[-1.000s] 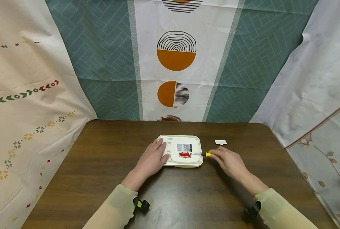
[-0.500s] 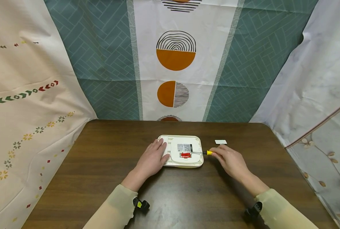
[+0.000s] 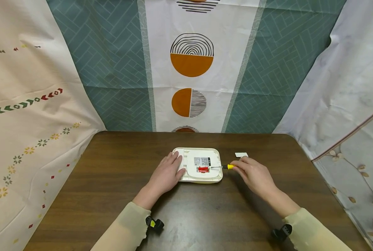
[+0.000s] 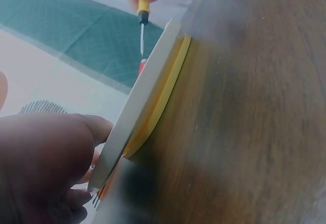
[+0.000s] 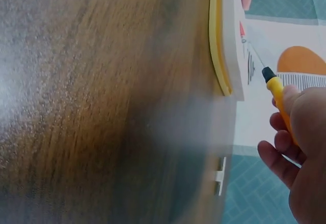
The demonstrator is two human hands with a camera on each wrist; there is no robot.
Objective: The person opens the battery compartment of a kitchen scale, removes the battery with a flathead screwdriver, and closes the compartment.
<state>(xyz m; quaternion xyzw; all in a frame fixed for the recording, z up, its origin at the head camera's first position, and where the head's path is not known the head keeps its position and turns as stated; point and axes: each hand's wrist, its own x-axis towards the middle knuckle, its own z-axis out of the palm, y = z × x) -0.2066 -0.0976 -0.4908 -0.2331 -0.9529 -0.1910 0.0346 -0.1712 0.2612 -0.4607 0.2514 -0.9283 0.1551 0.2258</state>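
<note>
A white, flat, rounded device (image 3: 191, 178) lies on the table with its labelled face up. In its small open compartment sits a red battery (image 3: 202, 169); whether there is more than one is too small to tell. My left hand (image 3: 165, 173) rests on the device's left end, its fingers laid out flat and the thumb near the front edge. My right hand (image 3: 253, 176) grips a screwdriver (image 5: 275, 87) by its yellow handle. The thin shaft points left over the device, its tip at the red battery. Whether the tip touches it cannot be told.
A small white cover piece (image 3: 241, 154) lies on the brown table (image 3: 117, 167), just beyond my right fingers and partly hidden by them. A yellow rim (image 4: 168, 91) shows under the device. Patterned cloths (image 3: 117, 69) hang behind the table and at both sides.
The screwdriver and my right hand have shifted slightly away from me and to the right. My left hand and the device have kept their places.
</note>
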